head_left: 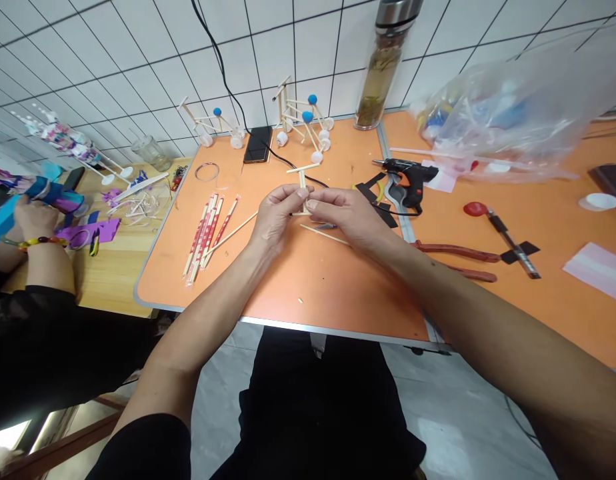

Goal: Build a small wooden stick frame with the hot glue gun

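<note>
Over the middle of the orange table, my left hand [277, 217] and my right hand [344, 213] meet, fingers pinched together. Between them they hold a small wooden stick frame [302, 179], with a crosspiece at its top; its lower part is mostly hidden by my fingers. Below my right hand lies a loose thin stick [324, 235]. Left of my left hand, another bare stick [231, 233] reaches toward several chopsticks in red-printed wrappers [204, 240]. Just beyond my hands stand stick models with blue balls and white wheels [304, 120].
A black glue gun [408, 179] and red-handled pliers [458, 252] lie to the right, near a pen [513, 245]. A phone [258, 145], a glass bottle [381, 73] and a plastic bag [508, 107] are along the wall. At left, a co-worker's hand [33, 219] holds a colourful object.
</note>
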The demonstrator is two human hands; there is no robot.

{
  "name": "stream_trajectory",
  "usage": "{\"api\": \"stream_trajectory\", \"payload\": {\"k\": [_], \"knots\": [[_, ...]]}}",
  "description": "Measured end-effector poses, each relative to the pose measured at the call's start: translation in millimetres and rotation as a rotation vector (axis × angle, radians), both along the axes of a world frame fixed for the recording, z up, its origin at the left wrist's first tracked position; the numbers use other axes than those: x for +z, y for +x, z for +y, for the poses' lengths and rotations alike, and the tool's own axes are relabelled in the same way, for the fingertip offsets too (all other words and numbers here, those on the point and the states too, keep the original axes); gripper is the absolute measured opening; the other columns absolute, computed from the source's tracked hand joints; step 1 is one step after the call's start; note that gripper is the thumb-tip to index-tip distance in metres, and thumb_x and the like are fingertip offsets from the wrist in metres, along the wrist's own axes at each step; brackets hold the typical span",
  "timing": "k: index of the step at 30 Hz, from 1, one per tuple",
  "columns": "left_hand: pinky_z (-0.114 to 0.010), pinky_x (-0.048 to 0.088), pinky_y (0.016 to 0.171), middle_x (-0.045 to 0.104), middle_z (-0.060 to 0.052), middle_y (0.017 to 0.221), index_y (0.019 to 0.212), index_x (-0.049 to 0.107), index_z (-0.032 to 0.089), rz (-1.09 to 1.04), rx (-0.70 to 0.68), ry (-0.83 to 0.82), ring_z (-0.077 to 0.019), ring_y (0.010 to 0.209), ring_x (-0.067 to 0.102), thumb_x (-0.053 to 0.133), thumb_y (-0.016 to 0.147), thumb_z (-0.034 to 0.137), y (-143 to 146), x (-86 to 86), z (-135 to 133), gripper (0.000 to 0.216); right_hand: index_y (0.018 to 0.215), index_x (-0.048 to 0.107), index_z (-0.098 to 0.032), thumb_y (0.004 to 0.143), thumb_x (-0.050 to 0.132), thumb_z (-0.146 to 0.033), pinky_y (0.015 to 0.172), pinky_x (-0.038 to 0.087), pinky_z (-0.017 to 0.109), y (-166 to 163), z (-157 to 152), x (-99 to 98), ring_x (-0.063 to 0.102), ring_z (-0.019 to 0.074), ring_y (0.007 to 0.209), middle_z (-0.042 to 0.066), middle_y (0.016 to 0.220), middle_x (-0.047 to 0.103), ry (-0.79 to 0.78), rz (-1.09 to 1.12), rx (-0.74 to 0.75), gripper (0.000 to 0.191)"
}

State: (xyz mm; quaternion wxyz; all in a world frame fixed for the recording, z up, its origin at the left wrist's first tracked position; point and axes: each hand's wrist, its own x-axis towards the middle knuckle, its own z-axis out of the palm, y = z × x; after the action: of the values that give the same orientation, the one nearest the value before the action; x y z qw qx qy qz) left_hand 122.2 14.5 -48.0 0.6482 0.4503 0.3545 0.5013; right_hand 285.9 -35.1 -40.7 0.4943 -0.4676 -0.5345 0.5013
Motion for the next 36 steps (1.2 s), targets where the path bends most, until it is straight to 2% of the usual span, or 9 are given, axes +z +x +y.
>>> {"api": "stream_trajectory", "payload": {"k": [5,13,18,22,26,29,32,34,36], "knots": [[-0.027,0.056,0.085,0.080,0.000,0.087,0.081,0.079,0.022,0.045,0.030,0.057,-0.0141,0.083,0.072,0.100,0.077,0.041,0,-1.8,-1,0.029,0.090,0.086,-0.023,0.084,0.086,-0.045,0.080,0.054,0.034,-5,1,0.5,0.067,0.0209,0.085,0.003,0.091,0.079,0.030,-0.015,-0.018,0.023],[-0.029,0.055,0.091,0.080,-0.001,0.089,0.086,0.085,0.021,0.047,0.042,0.055,-0.0140,0.084,0.072,0.097,0.082,0.033,3,-2.9,-4,0.018,0.081,0.079,-0.022,0.084,0.084,-0.047,0.078,0.051,0.034,-6,3,-2.7,0.064,0.0195,0.081,0.002,0.083,0.074,0.047,-0.043,-0.048,0.025],[-0.030,0.055,0.091,0.081,-0.002,0.087,0.085,0.086,0.021,0.084,0.067,0.069,-0.0165,0.087,0.075,0.100,0.079,0.039,2,-1.2,-3,0.023,0.080,0.077,-0.021,0.085,0.083,-0.046,0.077,0.051,0.033,-8,2,-2.9,0.064,0.0189,0.081,0.001,0.082,0.073,0.052,-0.081,-0.059,0.026],[-0.030,0.056,0.088,0.082,-0.003,0.088,0.084,0.084,0.021,0.108,0.100,0.068,-0.0178,0.089,0.075,0.100,0.078,0.044,-4,3.7,3,0.029,0.087,0.081,-0.020,0.084,0.083,-0.037,0.082,0.055,0.035,-4,2,4.3,0.068,0.0205,0.084,0.004,0.090,0.078,0.049,-0.107,-0.109,0.017],[-0.028,0.056,0.082,0.082,-0.003,0.087,0.086,0.083,0.022,0.151,0.167,0.056,-0.0166,0.085,0.074,0.101,0.078,0.045,-12,6.7,11,0.031,0.091,0.082,-0.021,0.086,0.082,-0.028,0.088,0.058,0.039,16,4,21.8,0.071,0.0232,0.091,0.006,0.096,0.081,0.136,-0.184,-0.231,0.009],[-0.029,0.057,0.080,0.081,-0.003,0.085,0.087,0.081,0.022,0.183,0.184,0.041,-0.0162,0.081,0.073,0.103,0.074,0.047,-16,5.4,16,0.035,0.094,0.083,-0.021,0.088,0.080,-0.023,0.087,0.057,0.040,42,6,40.3,0.071,0.0238,0.090,0.007,0.096,0.080,0.172,-0.309,-0.308,0.008],[-0.029,0.057,0.075,0.080,-0.003,0.083,0.084,0.080,0.022,0.198,0.193,0.023,-0.0149,0.075,0.070,0.103,0.070,0.050,-18,2.9,19,0.039,0.098,0.084,-0.017,0.091,0.075,-0.017,0.089,0.055,0.041,72,6,56.6,0.072,0.0234,0.090,0.008,0.094,0.080,0.205,-0.586,-0.402,0.012],[-0.028,0.056,0.072,0.079,-0.003,0.081,0.083,0.080,0.022,0.192,0.191,0.016,-0.0143,0.072,0.068,0.103,0.070,0.051,-18,1.7,21,0.040,0.104,0.086,-0.014,0.094,0.070,-0.015,0.093,0.052,0.041,96,5,61.3,0.072,0.0239,0.094,0.012,0.099,0.083,0.195,-0.815,-0.507,0.019],[-0.027,0.055,0.070,0.078,-0.002,0.079,0.082,0.080,0.021,0.188,0.183,0.005,-0.0139,0.072,0.067,0.104,0.068,0.050,-19,1.0,22,0.040,0.112,0.086,-0.013,0.096,0.069,-0.018,0.094,0.051,0.043,121,4,58.7,0.071,0.0267,0.101,0.017,0.109,0.084,0.105,-1.008,-0.609,0.024]]}}
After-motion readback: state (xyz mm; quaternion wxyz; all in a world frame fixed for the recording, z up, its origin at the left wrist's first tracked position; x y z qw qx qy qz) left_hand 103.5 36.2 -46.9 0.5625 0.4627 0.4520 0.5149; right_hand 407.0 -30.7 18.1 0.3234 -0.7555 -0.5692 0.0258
